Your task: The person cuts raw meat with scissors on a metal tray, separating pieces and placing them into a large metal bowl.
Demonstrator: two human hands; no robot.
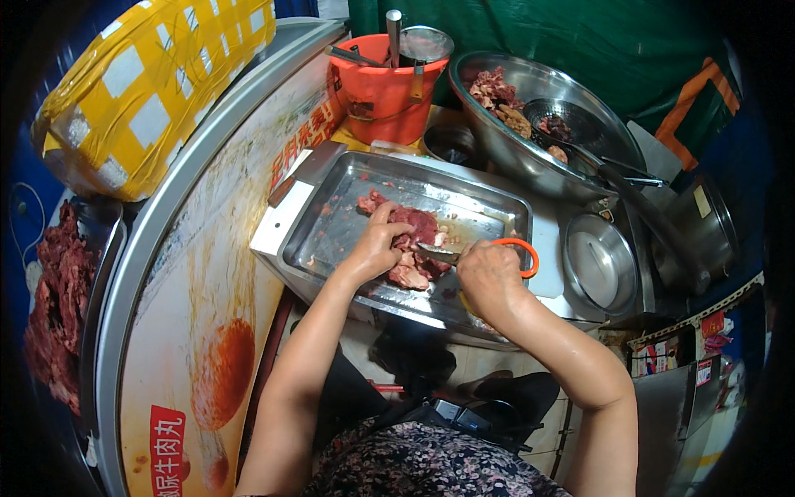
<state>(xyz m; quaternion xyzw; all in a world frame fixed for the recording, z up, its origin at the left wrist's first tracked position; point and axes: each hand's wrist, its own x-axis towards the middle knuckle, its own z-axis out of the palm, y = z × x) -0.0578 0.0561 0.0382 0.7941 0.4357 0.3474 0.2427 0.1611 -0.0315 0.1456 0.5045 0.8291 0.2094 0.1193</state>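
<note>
A rectangular steel tray (338,214) lies before me, with pieces of red meat (417,225) in its middle and small scraps around them. My left hand (379,239) grips the meat from the left, fingers curled over it. My right hand (490,273) is closed around scissors (440,253) with orange handles; one orange loop shows beyond the hand. The blades reach the meat close to my left fingertips. How far the blades are apart cannot be told. A paler, fatty piece (410,276) lies just below the blades.
Behind the tray stand a red bucket (388,102) with utensils and a large steel basin (463,81) holding meat and a skimmer. A cleaver (317,164) lies at the tray's back left corner, a steel bowl (599,264) at right. More meat (59,304) is at far left.
</note>
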